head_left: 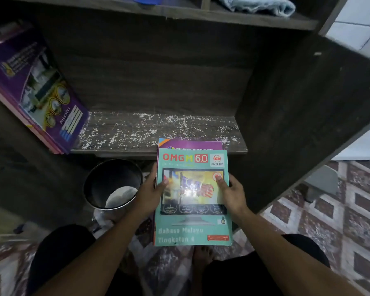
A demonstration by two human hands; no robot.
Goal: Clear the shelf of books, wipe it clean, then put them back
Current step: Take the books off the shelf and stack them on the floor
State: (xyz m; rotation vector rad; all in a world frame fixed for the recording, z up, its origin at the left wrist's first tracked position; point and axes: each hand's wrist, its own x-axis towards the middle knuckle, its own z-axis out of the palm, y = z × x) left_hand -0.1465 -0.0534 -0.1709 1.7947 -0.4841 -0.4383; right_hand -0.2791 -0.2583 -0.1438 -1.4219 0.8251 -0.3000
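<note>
A person's left hand (152, 189) and right hand (233, 193) together hold a small stack of books, seen from above. The left hand clasps the stack's left edge and the right hand clasps its right edge. Each thumb lies flat on the top cover, and the other fingers are hidden beneath.

The top book is a glossy teal paperback workbook (192, 231) reading "OMG M 6.0" and "Bahasa Melayu Tingkatan 4". Directly under it is a purple paperback book (197, 144), whose far end pokes out beyond the fingertips.

That far end reaches over the front edge of a dark wooden shelf board (158, 129) just ahead of both hands. The board is speckled with white dust or flakes. Whether the stack touches the board cannot be told.

Well ahead and to the left of the left hand, several purple-covered books (41, 88) lean tilted against the shelf's left side. Just left of the left hand, lower down, stands a round shiny metal bin (112, 184). Far ahead, on a higher shelf, lies a folded pale blue cloth (259, 5). To the right of the right hand is brown-and-white patterned tiled floor (350, 210).
</note>
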